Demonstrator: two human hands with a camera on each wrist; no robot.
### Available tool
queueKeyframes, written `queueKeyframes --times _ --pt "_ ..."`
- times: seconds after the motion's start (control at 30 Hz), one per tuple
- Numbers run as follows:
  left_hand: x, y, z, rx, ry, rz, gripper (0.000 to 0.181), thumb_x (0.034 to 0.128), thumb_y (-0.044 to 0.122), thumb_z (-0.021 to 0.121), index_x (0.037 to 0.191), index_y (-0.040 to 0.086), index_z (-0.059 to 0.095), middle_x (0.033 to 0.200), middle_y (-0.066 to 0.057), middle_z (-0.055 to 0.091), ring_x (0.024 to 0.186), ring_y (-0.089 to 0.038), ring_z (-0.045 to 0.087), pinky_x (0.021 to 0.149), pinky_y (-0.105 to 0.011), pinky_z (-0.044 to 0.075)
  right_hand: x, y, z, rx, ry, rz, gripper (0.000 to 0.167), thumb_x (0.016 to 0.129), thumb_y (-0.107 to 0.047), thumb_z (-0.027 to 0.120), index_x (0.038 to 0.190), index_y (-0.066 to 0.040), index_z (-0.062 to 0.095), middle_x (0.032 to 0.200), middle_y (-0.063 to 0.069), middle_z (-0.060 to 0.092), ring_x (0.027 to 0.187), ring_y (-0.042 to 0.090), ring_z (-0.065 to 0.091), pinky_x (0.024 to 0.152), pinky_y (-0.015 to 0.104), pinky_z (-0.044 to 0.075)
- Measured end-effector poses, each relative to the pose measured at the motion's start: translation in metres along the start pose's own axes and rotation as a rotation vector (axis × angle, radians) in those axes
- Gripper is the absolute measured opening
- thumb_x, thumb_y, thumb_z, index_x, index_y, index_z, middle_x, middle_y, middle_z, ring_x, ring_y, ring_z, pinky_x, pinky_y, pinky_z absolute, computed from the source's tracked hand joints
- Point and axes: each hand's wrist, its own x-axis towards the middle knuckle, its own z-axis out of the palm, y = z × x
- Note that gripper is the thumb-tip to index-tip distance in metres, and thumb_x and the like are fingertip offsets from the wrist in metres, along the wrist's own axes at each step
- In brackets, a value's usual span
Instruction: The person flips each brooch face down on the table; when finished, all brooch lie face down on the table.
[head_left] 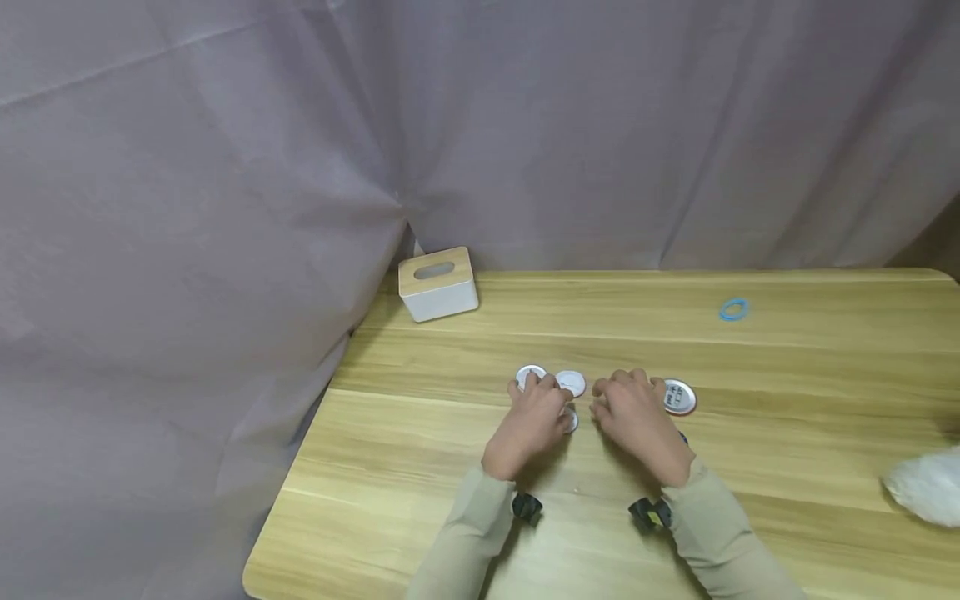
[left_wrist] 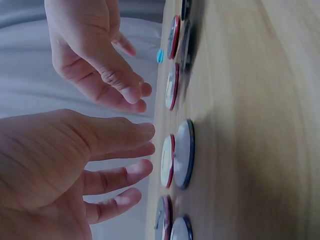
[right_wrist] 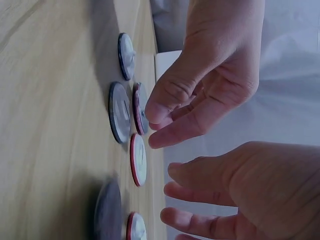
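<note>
Several round pin-back button badges lie face down on the wooden table. My left hand (head_left: 531,423) hovers over the left group, its fingers loosely bent with nothing between them. Around it are a white-backed badge (head_left: 571,383), another badge (head_left: 531,375) partly behind the fingers, and a third (head_left: 572,419) by the thumb side. To the right, my right hand (head_left: 637,421) is held above the table, also holding nothing. Beside its fingers lies a badge with dark print (head_left: 679,397). In the right wrist view, a dark-rimmed badge (right_wrist: 120,112) sits below the left fingertips.
A tissue box (head_left: 442,298) with a wooden lid stands at the back left corner of the table (head_left: 787,367). Blue rings (head_left: 733,310) lie toward the back right. Something white and crumpled (head_left: 928,487) is at the right edge. A grey curtain (head_left: 570,133) hangs behind.
</note>
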Motion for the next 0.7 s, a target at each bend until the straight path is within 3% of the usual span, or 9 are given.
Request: queueKeyframes --times 0.13,0.27,0.47,0.7 --pt "0.004 0.009 -0.001 0.009 -0.009 0.026 0.021 0.0924 0.024 0.069 0.111 0.020 0.076 0.109 -0.001 0.065 0.102 -0.025 0.052 0.091 -0.056 0.040 -0.006 0.006 -0.006 -0.001 0.019 0.020 0.012 0.086 -0.010 0.069 0.095 -0.001 0.072 0.087 0.013 0.064 0.092 0.042 0.054 0.089 0.070 0.031" --pt "0.007 0.017 -0.002 0.025 -0.009 0.071 0.016 0.0942 0.025 0.068 0.108 0.019 0.075 0.106 0.000 0.064 0.100 -0.025 0.053 0.089 -0.056 0.042 -0.012 0.011 -0.011 -0.002 0.023 0.037 0.010 0.086 -0.011 0.070 0.093 -0.004 0.072 0.086 0.012 0.063 0.092 0.042 0.054 0.090 0.071 0.029" --pt "0.012 0.030 0.002 0.009 -0.015 0.126 0.021 0.0944 0.018 0.067 0.113 0.020 0.076 0.108 0.002 0.065 0.104 -0.023 0.053 0.089 -0.046 0.040 -0.021 0.021 -0.021 -0.016 -0.051 0.069 0.032 0.073 -0.002 0.072 0.105 0.002 0.073 0.096 0.017 0.065 0.102 0.045 0.053 0.095 0.077 0.023" --pt "0.014 0.045 0.005 -0.014 -0.030 0.141 0.030 0.0850 0.007 0.070 0.112 0.019 0.077 0.112 0.001 0.066 0.108 -0.024 0.053 0.102 -0.063 0.035 -0.034 0.031 -0.027 -0.020 -0.062 0.065 0.043 0.058 0.007 0.067 0.100 0.001 0.075 0.095 0.015 0.065 0.101 0.045 0.051 0.095 0.076 0.023"
